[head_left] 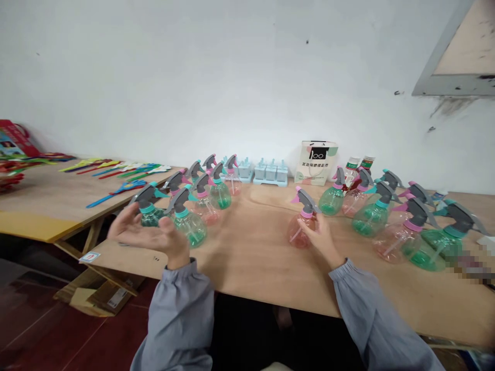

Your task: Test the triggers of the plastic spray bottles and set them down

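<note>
A pink spray bottle with a grey and pink trigger head stands upright on the wooden table. My right hand is closed around its right side. Over the table's left part, my left hand is open, palm up, with nothing in it. Just behind that hand are green spray bottles, one with a turquoise collar beside my thumb and another partly hidden by my fingers. More pink and green bottles stand behind them, including a green one.
Several more spray bottles stand at the right. A paper bag, light blue ice-pop moulds and white bottles line the wall. Colourful scissor-shaped pieces lie on the left table. Cardboard sits below.
</note>
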A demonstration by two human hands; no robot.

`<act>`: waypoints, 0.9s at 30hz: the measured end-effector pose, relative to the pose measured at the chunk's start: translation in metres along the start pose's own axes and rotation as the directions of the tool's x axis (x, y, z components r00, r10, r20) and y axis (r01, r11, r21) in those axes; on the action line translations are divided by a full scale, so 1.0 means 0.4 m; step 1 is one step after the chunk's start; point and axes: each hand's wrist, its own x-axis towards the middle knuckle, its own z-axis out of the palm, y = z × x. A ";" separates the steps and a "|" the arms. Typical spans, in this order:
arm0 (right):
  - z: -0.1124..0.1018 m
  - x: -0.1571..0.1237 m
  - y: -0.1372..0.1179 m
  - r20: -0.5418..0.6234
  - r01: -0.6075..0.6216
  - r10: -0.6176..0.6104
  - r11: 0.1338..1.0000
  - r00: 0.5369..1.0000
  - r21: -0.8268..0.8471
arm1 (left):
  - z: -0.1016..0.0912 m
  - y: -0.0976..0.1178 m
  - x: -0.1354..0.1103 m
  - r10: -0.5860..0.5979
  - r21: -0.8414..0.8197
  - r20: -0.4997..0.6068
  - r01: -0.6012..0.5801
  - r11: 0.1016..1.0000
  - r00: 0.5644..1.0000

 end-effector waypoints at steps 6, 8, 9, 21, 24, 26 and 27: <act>0.031 -0.023 -0.009 0.019 0.009 -0.010 0.999 1.000 0.037 | 0.134 0.183 -0.219 -0.016 -0.248 0.800 0.354 0.902 0.600; 0.043 -0.034 -0.019 0.076 0.065 -0.068 0.997 0.995 0.044 | 0.194 0.215 -0.299 -0.093 -0.165 0.901 0.533 0.830 0.424; 0.048 -0.040 -0.023 0.107 0.102 -0.106 0.994 0.989 0.041 | 0.221 0.224 -0.332 -0.103 -0.111 0.938 0.570 0.814 0.330; 0.050 -0.069 -0.070 0.324 0.331 -0.306 0.943 0.895 -0.026 | 0.289 0.181 -0.393 -0.207 -0.116 0.900 0.668 0.735 0.384; 0.006 -0.018 -0.034 0.078 0.250 -0.244 0.965 0.967 -0.080 | 0.315 0.159 -0.372 -0.192 -0.144 0.910 0.713 0.686 0.368; -0.027 0.034 0.017 -0.170 0.137 -0.156 0.983 0.973 -0.122 | 0.328 0.152 -0.351 -0.193 -0.128 0.918 0.722 0.679 0.345; -0.042 0.062 0.048 -0.273 0.076 -0.113 0.987 0.955 -0.143 | 0.330 0.149 -0.339 -0.196 -0.109 0.924 0.717 0.689 0.329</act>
